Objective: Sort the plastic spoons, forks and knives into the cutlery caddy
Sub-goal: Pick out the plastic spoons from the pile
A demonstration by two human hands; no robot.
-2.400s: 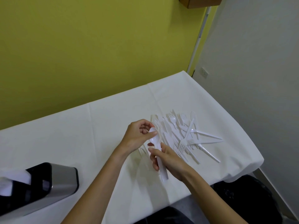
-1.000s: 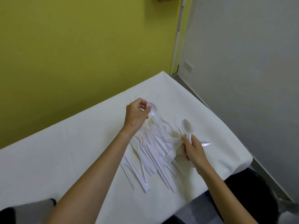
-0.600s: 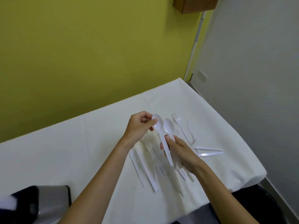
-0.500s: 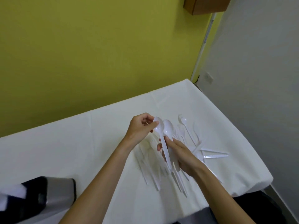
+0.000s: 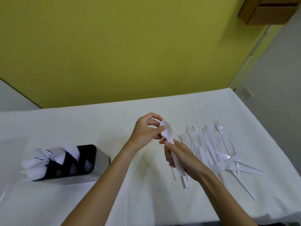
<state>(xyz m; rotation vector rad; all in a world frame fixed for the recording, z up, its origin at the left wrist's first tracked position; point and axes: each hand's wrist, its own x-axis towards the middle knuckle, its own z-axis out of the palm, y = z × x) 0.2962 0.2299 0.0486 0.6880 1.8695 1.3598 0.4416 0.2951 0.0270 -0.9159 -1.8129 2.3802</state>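
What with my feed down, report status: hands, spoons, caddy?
Left hand pinches spoons at the bowls, right hand grips their handles. Caddy left, part-filled. Forks loose at right, nothing blocking.

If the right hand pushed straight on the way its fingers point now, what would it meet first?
Probably the left hand, which pinches the bowls of the same spoons the right hand grips; depth is unclear.
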